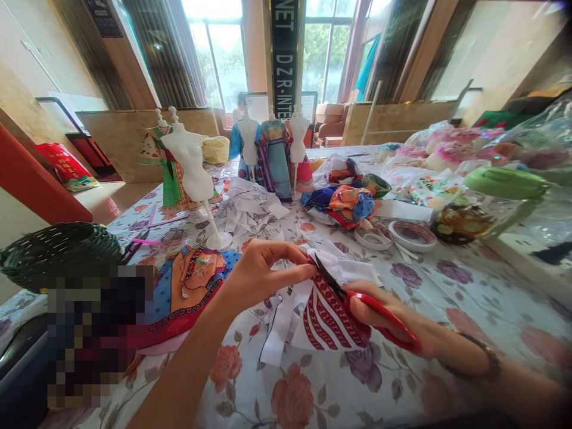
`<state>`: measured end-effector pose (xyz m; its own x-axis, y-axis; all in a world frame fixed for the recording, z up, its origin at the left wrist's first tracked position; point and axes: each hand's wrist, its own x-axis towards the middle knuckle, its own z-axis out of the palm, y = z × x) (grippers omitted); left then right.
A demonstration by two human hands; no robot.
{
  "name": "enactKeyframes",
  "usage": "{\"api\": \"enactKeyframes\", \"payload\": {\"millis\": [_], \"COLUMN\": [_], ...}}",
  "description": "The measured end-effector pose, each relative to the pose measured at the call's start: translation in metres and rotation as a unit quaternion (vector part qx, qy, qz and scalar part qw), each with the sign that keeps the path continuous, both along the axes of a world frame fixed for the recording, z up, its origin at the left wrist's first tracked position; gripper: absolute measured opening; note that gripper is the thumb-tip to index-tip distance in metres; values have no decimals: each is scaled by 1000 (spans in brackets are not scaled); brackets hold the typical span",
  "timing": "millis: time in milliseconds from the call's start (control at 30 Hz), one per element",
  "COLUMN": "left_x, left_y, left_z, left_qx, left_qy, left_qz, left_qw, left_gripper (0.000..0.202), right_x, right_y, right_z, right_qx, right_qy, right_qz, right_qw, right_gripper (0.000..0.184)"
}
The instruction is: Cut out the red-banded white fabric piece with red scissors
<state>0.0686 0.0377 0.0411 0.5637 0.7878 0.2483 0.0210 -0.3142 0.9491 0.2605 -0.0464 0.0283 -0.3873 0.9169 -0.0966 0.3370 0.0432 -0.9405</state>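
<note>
Your left hand [263, 271] pinches the top edge of the red-patterned fabric [326, 319] lying on the worktop [447, 298]; your right hand [379, 316] grips red scissors [357, 295], blades pointing up-left toward those fingers.

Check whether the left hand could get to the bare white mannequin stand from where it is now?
Probably yes. The left hand pinches the red-patterned fabric; the white mannequin stands just beyond it, with only flat cloth on the table between.
</note>
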Motion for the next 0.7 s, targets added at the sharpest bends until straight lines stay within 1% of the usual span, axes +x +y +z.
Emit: {"api": "enactKeyframes", "payload": {"millis": [33, 100, 200, 300, 367, 533, 700], "left_x": [0, 0, -1, -2, -2, 1, 2], "left_y": [-1, -3, -5, -4, -3, -3, -2], "left_z": [1, 3, 5, 4, 3, 2, -1], "left_qx": [-10, -29, -54, -71, -80, -101, -85], "left_qy": [-6, -12, -17, -11, -17, -55, -82], "left_qz": [-2, 3, 18, 19, 13, 13, 11], "left_qw": [1000, 1000, 998, 997, 997, 993, 993], "left_gripper": [7, 10, 15, 16, 17, 18, 13], "right_x": [0, 1, 3, 5, 6, 13, 20], "right_y": [0, -1, -2, -3, -2, 4, 10], "right_z": [4, 10, 14, 14, 14, 12, 4], "right_qx": [-29, -54, -44, -15, -11, -42, -49], "right_qy": [4, -2, 18, 26, 19, 24, 64], "right_qz": [18, 21, 37, 41, 39, 103, 87], "right_qw": [999, 998, 998, 999, 999, 994, 993], "right_gripper": [62, 63, 63, 63, 63, 66, 64]}}
